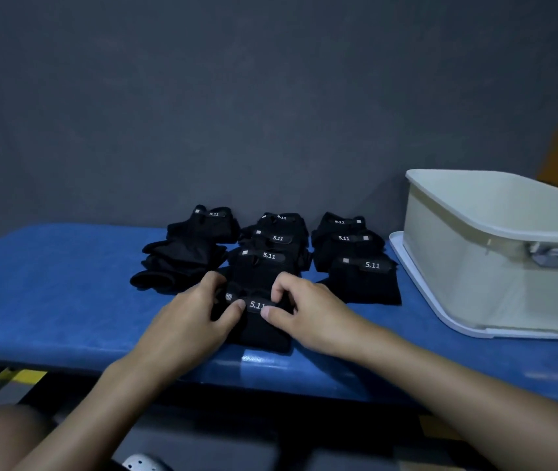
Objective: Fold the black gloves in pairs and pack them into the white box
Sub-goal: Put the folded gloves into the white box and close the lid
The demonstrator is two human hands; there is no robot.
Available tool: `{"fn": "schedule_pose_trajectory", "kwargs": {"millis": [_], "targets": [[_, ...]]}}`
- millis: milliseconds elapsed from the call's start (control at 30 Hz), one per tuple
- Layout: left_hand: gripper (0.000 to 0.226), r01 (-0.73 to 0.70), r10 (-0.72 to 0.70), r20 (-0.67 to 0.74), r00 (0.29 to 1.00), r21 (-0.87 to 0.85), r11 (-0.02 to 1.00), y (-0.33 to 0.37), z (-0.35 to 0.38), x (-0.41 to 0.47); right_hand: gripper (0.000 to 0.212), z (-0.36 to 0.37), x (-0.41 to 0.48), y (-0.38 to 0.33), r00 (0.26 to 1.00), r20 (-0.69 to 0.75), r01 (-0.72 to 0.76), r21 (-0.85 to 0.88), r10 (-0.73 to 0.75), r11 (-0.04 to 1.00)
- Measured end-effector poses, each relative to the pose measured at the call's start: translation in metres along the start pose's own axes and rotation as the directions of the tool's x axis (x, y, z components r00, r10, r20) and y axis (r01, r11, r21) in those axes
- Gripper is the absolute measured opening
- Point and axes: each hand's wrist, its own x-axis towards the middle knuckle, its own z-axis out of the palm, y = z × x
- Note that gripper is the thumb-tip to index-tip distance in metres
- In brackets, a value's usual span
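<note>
Black glove pair (pixel 264 329) lies at the counter's (pixel 50 294) near edge, left hand (pixel 189 317) and right hand (pixel 308 307) both pinching its strap end. Folding looks in progress; other gloves (pixel 355 263) wait behind. Next, probably: finish the fold, then carry it right into the box (pixel 457 266).

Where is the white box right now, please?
In the head view, the white box stands on the right of the blue bench, on a flat white lid, just right of the rows of black gloves.
</note>
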Motion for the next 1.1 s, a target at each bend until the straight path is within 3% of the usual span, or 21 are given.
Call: {"fn": "schedule_pose_trajectory", "kwargs": {"millis": [133, 433, 633, 733, 833, 967, 1100], "targets": [[0.031, 0.032, -0.032, 0.022, 0.999, 0.034, 0.999, 0.002, -0.001, 0.001, 0.026, 0.002, -0.003, 0.0, 1.0, 0.017, 0.003, -0.011, -0.003, 1.0], [0.038, 0.05, -0.035, 0.044, 0.998, -0.409, 0.911, 0.0, -0.001, 0.007, 0.045, 0.003, -0.009, 0.007, 0.999, 0.019, -0.032, 0.035, 0.031, 0.999], [0.041, -0.134, 0.16, 0.008, 0.987, -0.506, 0.852, 0.018, -0.017, 0.01, 0.051, -0.013, -0.01, 0.016, 0.995, 0.1, -0.033, 0.246, 0.009, 0.969], [0.043, -0.205, 0.269, 0.041, 0.962, -0.541, 0.816, 0.035, -0.034, 0.023, 0.061, -0.034, -0.014, 0.013, 0.995, 0.095, -0.007, 0.409, -0.035, 0.913], [0.047, -0.281, 0.378, 0.073, 0.923, -0.545, 0.79, 0.06, -0.05, 0.041, 0.055, -0.067, -0.018, 0.007, 0.994, 0.079, 0.022, 0.519, -0.074, 0.854], [0.055, -0.329, 0.479, 0.131, 0.868, -0.571, 0.752, 0.106, -0.064, 0.071, 0.044, -0.118, -0.022, 0.006, 0.998, -0.04, 0.067, 0.56, -0.054, 0.826], [0.06, -0.403, 0.568, 0.133, 0.812, -0.577, 0.71, 0.161, -0.067, 0.105, 0.048, -0.173, -0.031, 0.009, 0.984, -0.162, 0.149, 0.49, -0.078, 0.859]]}}
